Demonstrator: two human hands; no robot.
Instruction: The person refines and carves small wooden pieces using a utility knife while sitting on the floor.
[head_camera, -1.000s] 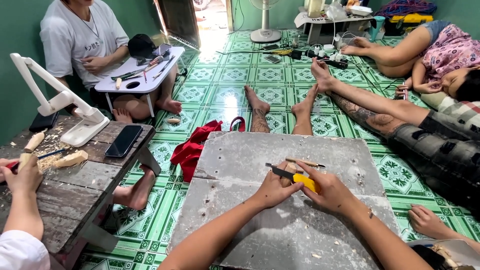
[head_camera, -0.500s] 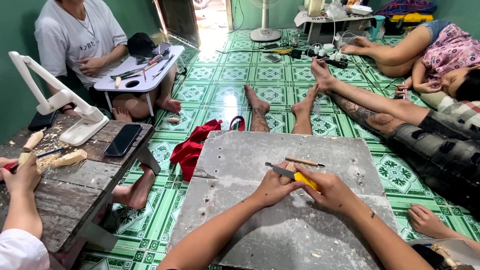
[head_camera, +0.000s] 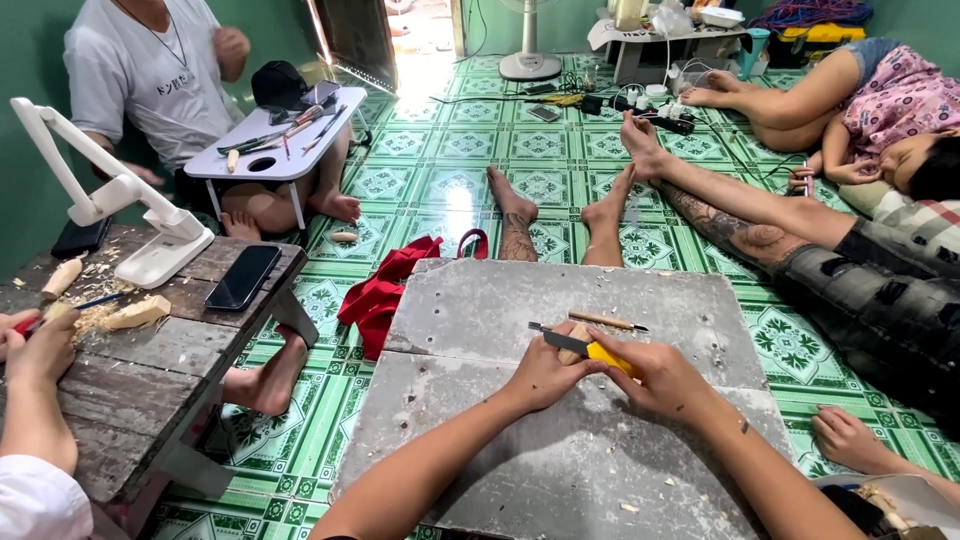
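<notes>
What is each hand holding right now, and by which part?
Right hand grips a knife by its yellow handle; left hand pinches a small wood piece at its near end.

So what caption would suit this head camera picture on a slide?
Two bare hands, left hand and right hand, work a yellow-handled knife on a small pale wood piece over a grey board.

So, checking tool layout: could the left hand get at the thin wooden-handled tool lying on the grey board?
Probably yes: the thin wooden-handled tool lies bare on the grey board just beyond the left hand, though that hand now grips a small wood piece.
</notes>
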